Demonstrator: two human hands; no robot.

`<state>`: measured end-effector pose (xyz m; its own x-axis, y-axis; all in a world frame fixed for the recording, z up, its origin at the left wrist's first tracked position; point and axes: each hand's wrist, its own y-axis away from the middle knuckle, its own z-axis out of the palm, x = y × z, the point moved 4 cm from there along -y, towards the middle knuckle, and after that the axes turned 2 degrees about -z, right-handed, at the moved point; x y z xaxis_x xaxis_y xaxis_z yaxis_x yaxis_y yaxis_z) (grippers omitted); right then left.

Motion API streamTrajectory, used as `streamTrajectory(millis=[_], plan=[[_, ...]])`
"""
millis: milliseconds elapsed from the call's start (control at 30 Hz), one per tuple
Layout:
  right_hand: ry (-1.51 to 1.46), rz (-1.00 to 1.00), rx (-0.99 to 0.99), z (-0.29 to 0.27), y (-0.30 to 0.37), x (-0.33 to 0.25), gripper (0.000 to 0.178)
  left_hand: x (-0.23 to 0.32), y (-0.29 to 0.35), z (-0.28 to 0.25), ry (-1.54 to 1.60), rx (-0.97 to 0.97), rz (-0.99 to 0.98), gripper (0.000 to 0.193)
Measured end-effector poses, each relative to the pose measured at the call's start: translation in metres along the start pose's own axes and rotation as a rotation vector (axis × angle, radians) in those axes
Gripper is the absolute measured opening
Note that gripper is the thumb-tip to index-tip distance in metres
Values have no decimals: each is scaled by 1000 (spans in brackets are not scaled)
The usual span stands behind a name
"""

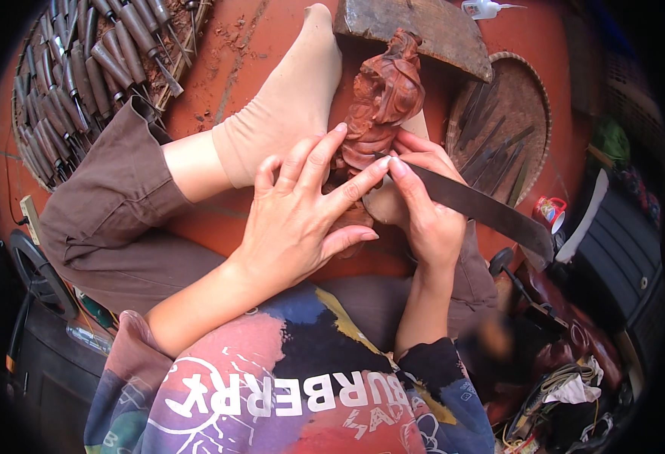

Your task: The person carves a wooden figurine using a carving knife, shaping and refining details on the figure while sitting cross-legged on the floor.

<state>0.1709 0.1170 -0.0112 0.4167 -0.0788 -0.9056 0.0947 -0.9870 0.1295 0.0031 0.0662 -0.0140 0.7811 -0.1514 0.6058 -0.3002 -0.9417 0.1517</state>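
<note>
A reddish-brown carved wooden figure (384, 98) leans between my sock-covered feet, its upper end away from me. My right hand (432, 219) is closed on a long, flat, dark metal file (484, 212). The file's narrow tip lies by the lower part of the carving, and its broad end sticks out to the right. Spread out over the lower carving is my left hand (291, 200). Its index fingertip meets the file's tip, a longer finger rests at the figure's left side, and the thumb stands apart. The figure's lower end is partly hidden under my hands.
A round basket (26, 144) of wooden-handled carving tools stands at the far left. A thick wooden block (415, 34) lies beyond the figure. On the right are a woven tray (540, 113) with several files, a red patterned mug (550, 213) and a black case (612, 250).
</note>
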Motion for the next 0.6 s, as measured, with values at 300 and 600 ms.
streamTrajectory(millis=[300, 600], plan=[[-242, 233, 68, -3, 1, 9, 10, 12, -4, -1, 6, -3, -61, 85], [-247, 247, 75, -2, -1, 5, 11, 12, -6, 1, -7, 8, -47, 83]])
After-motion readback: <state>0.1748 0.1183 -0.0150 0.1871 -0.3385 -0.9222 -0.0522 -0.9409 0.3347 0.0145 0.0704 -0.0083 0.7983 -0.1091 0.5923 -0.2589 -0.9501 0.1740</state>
